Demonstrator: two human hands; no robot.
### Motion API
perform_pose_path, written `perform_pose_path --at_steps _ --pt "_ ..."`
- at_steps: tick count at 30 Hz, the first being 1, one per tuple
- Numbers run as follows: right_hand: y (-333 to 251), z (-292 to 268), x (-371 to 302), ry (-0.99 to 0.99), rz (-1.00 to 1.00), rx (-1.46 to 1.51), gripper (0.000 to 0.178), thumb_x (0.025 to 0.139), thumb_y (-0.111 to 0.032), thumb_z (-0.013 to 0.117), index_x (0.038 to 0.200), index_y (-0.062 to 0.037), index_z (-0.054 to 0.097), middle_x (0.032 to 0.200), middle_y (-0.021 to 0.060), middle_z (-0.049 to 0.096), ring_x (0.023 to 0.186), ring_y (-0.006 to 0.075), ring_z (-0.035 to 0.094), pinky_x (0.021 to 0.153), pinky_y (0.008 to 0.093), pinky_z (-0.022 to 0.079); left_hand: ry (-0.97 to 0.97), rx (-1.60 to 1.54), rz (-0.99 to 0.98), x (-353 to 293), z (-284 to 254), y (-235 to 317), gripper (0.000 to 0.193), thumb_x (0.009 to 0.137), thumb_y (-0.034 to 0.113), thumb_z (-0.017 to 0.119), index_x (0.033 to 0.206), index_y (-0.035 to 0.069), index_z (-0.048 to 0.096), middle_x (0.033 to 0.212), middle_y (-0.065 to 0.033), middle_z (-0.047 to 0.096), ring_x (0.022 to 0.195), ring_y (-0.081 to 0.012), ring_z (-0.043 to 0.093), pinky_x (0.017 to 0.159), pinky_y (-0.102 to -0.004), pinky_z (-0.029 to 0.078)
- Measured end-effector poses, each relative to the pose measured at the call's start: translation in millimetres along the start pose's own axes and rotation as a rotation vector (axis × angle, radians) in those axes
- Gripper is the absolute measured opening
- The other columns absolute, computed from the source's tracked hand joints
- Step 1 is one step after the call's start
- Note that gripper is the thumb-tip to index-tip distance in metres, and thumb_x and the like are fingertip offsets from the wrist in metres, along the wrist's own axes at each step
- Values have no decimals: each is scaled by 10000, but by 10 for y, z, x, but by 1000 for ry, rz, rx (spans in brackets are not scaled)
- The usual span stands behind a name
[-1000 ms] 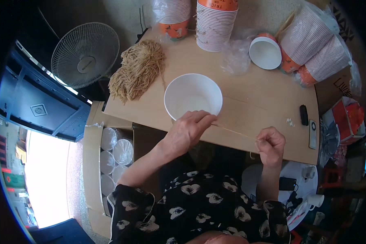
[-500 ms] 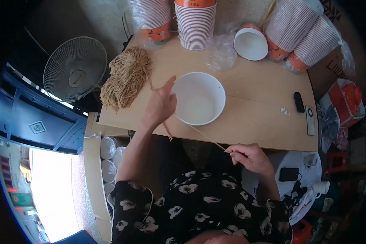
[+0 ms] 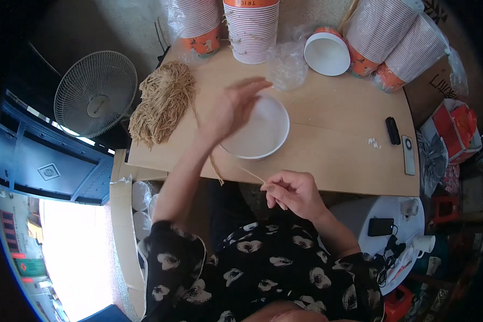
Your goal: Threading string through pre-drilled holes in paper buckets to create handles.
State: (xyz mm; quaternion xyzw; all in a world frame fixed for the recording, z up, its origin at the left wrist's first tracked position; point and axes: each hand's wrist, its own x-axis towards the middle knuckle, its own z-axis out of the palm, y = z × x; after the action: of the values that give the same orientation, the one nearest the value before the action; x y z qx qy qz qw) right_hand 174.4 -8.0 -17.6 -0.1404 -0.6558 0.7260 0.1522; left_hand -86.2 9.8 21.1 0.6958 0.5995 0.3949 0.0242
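- A thin tan strand of twine (image 3: 252, 174) runs from the right hand up and leftward toward the near rim of a round white bucket (image 3: 266, 129), open side up.
- The right hand (image 3: 295, 194) pinches this strand narrowly between thumb and forefinger, the other fingers curled; the grip sits nearer the person than the bucket, apart from its wall.
- The left hand (image 3: 233, 112) is above the bucket's left side, fingers stretched rightward and blurred; whether it grips anything, I cannot tell.
- Left of the bucket, a loose cord end (image 3: 217, 169) hangs over the near edge of the light-brown wooden table (image 3: 338, 161).
- The right hand overlaps that same edge in this view.
- Beyond the left forearm, a shaggy heap of tan twine (image 3: 163, 102) lies by the table's left edge.
- Behind the bucket are a crumpled clear plastic bag (image 3: 287, 67) and a tall stack of orange-and-white buckets (image 3: 252, 32).
- Rightward, a broad stretch of tabletop separates the bucket from small white bits (image 3: 374, 143) and a slim black object (image 3: 393, 131).
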Motion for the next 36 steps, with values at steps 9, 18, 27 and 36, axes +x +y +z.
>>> perform_pose_path --at_steps 9,18,27,36 --pt "-58 -62 55 -21 47 66 123 1007 -88 614 985 24 659 732 20 663 627 53 593 560 192 442 -55 -465 -334 -1270 -46 1124 335 819 52 787 1141 34 698 1000 -111 701 829 -224 712 723 -322 587" --pt "-70 -158 -18 -103 -45 -183 78 968 -54 641 957 18 669 752 27 672 655 76 619 623 230 498 28 -263 -335 -1474 -134 1131 118 816 -30 736 915 26 708 840 -100 659 738 -243 675 633 -316 537" --pt "-20 -642 576 203 -718 -1319 185 777 -102 788 955 -117 739 993 20 709 1015 218 642 1068 477 373 676 419 -66 -1238 -1176 567 154 795 -54 788 896 55 747 751 2 634 600 -39 549 516 -187 414" --pt "34 -180 654 154 -583 -1252 121 798 -72 760 918 -85 746 891 15 711 875 195 641 952 384 415 645 -74 -83 -1230 -418 728 161 800 -27 800 938 45 758 695 -4 604 553 -28 513 477 -186 363"
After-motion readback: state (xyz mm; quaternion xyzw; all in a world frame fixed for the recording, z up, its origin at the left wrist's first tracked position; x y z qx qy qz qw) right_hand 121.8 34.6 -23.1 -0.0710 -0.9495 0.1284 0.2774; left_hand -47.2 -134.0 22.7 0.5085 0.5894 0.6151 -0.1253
